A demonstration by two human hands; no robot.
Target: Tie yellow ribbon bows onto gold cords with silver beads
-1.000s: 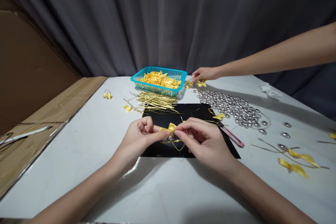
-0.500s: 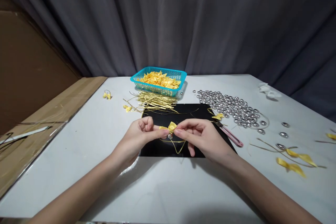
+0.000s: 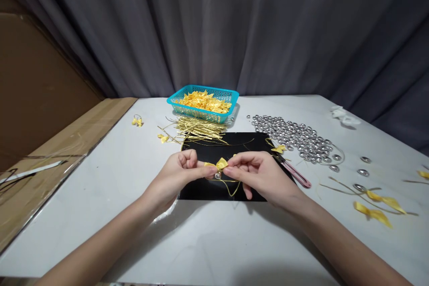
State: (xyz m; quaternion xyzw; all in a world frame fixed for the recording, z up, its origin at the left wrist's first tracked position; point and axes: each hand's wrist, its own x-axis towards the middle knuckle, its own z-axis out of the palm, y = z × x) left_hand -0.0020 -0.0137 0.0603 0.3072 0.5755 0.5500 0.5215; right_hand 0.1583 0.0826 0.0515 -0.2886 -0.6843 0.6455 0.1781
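Observation:
Over the black mat [image 3: 204, 191], a small yellow ribbon bow [image 3: 221, 164] is pinched between my two hands. My left hand [image 3: 184, 170] grips its left side with thumb and forefinger, the other fingers curled. On the bow's right side, the thumb and forefinger of my right hand [image 3: 258, 172] are closed near its centre. Just below the bow hangs a small silver bell-like bead [image 3: 217, 175]. A loop of thin gold cord [image 3: 232, 193] dangles beneath my right fingertips; the fingers partly hide where it joins the bow.
Behind the mat, a turquoise basket [image 3: 169, 99] holds many yellow bows, with gold cords [image 3: 201, 128] in front. Silver beads [image 3: 295, 136] spread to the right near a pink-handled cutter [image 3: 296, 174]. Loose bows [image 3: 372, 214] lie at right, a finished-looking bow [image 3: 137, 121] at left.
The bow has shifted slightly right and tilted a little. The cord loop below it has swung right. Both hands keep nearly the same pose.

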